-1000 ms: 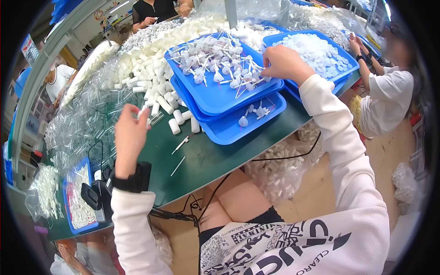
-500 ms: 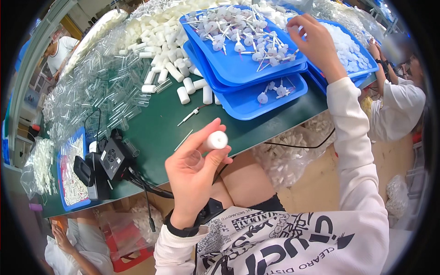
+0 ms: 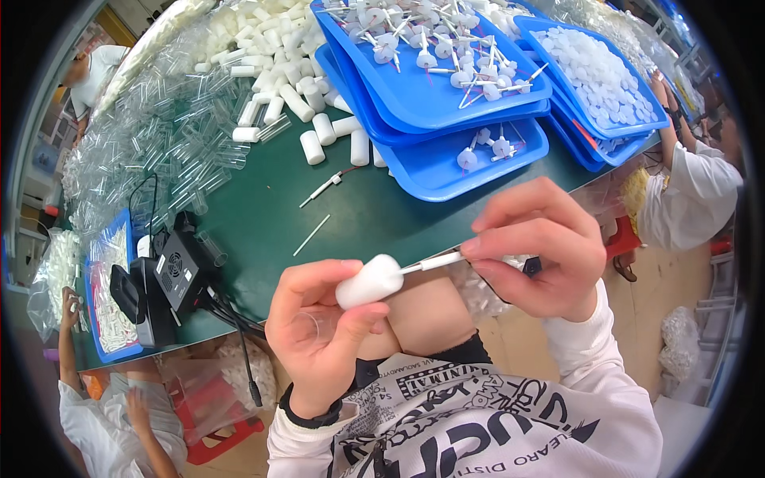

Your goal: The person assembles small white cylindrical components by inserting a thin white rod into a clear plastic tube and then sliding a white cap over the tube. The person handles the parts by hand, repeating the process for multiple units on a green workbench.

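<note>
While the left hand (image 3: 323, 331) grips a white cap (image 3: 369, 281), the right hand (image 3: 542, 247) pinches a thin white stick (image 3: 434, 261) above stacked blue trays (image 3: 430, 171)

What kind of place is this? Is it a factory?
Probably a small assembly workshop. Blue trays hold many identical white parts, clear tubes lie heaped on the green table, and the left hand holds a white cap.

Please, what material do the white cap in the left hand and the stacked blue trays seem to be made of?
White cap: probably matte moulded plastic, with an opaque, smooth, rounded surface. Blue trays: likely glossy rigid plastic, with uniform colour, thin raised rims and soft light reflections.
</note>
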`<state>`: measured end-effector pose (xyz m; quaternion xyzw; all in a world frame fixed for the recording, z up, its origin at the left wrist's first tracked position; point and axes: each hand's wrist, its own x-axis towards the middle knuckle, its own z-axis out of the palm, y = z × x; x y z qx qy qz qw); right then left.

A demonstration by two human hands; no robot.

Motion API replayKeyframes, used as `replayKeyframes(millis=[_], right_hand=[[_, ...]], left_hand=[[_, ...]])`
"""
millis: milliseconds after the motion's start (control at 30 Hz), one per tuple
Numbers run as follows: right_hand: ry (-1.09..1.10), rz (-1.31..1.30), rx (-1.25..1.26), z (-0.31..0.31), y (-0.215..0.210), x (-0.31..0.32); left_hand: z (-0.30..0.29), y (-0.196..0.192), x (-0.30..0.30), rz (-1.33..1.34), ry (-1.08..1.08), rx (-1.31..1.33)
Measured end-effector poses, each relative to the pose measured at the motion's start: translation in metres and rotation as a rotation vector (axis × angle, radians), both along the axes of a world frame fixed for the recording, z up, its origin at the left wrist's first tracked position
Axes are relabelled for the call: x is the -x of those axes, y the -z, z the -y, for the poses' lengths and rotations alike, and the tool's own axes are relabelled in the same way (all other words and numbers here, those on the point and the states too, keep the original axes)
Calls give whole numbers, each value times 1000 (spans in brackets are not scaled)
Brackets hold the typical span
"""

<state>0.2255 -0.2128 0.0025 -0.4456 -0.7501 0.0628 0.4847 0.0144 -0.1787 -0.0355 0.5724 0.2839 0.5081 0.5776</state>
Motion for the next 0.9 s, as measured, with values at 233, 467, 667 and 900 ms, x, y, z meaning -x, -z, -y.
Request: replayKeyframes(millis=[233, 467, 667, 900], right_hand=[[-3, 84, -30, 0, -1, -1], [-25, 32, 80, 2, 2, 3], [-25, -34, -23, 4, 13, 7], [-78, -222, 152, 8, 15, 7]], left_hand=[[-5, 6, 7, 53, 4, -99], [3, 6, 3, -13, -26, -87], [12, -7, 2, 7, -22, 80], [11, 1, 1, 48, -52, -175]])
